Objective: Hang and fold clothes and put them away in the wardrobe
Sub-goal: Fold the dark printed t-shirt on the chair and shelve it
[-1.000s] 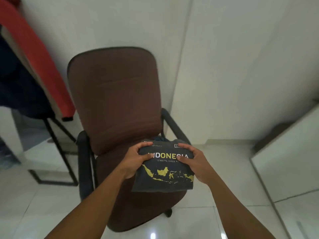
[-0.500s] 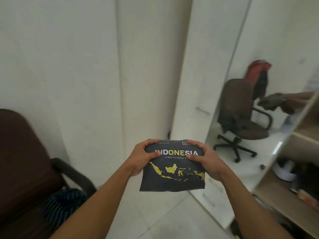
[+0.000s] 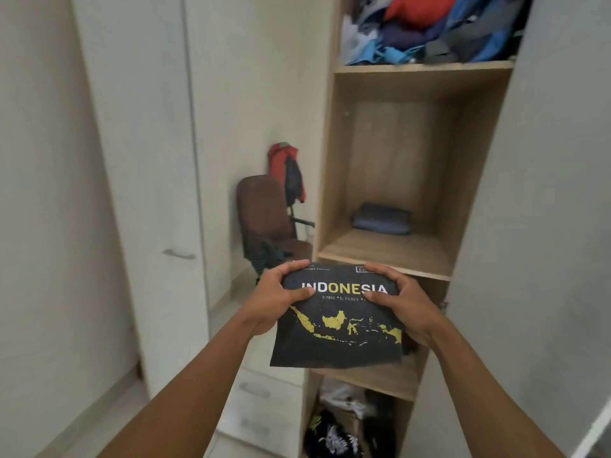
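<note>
Grips a folded black cotton T-shirt (image 3: 337, 335), printed with a yellow map and the word INDONESIA, one hand at each upper corner. Clamps with the left hand (image 3: 279, 300): thumb pressed flat on the printed face beside the first letters, fingers curled over the far edge. Does the same with the right hand (image 3: 408, 307): thumb down on the print by the last letters, fingers wrapped over the far corner. Neither spread nor loose; both pinching cloth between thumb and fingers.

Holds the shirt in the air, print up and tilted toward the camera, long axis running left to right, lettered edge pointing away toward the open light wooden wardrobe (image 3: 476, 180), near edge lower. Appears just below the front lip of the middle shelf (image 3: 390, 256), over the compartment underneath; touching the wood or not, cannot tell.

Deep on that shelf, near the back, a folded dark blue garment (image 3: 382, 219). Above, a jumbled pile of blue, red and grey clothes (image 3: 429, 28). At the bottom, a blurred heap of black and white items (image 3: 337, 428). To the left, a closed white door (image 3: 148, 143) with a metal bar handle (image 3: 178, 254), and white drawers (image 3: 261, 404). Between door and wardrobe, a brown upholstered office chair (image 3: 261, 209) with a red and dark garment (image 3: 286, 163) just behind.
</note>
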Available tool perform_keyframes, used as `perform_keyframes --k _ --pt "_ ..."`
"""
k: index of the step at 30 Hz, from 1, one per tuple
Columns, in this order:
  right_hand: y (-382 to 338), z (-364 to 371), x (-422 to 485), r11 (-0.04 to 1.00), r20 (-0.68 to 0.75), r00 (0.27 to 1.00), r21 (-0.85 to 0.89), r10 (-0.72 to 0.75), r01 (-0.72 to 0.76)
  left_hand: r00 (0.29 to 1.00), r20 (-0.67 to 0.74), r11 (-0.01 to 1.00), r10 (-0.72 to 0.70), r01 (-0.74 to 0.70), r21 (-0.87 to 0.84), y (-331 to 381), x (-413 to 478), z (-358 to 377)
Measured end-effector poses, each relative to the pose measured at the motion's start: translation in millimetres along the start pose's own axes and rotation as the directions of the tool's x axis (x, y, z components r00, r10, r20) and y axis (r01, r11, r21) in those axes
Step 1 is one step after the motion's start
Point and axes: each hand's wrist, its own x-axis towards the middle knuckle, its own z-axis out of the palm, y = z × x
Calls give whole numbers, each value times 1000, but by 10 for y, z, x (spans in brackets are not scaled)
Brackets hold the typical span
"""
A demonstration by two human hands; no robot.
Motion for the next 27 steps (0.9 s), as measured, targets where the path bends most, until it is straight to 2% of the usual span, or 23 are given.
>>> perform_keyframes --k 5,11,15,19,22,25,27 --pt "-129 -669 385 999 -153 988 -26 -26 23 989 143 999 35 -33 -11 16 986 544" --pt "-385 -1230 1511 986 -244 965 -159 -91 53 970 219 994 103 -110 24 137 2433 774" --pt "-441 -1532 2356 980 -287 949 -179 -132 83 970 196 987 144 -154 38 178 3400 914" --pt "-257 -1839 3183 942 -368 883 -270 -292 200 963 131 968 235 -244 55 111 4165 1134" --pt "-149 -2085 3709 930 -392 854 -267 -343 251 952 93 952 290 -297 69 40 4664 1262" --pt "15 -2247 4019 930 -382 858 -268 -343 253 961 63 958 268 -273 92 -135 4959 1316" --pt "221 -2294 4069 933 -353 876 -266 -328 243 979 76 976 192 -198 92 -316 5019 1324"
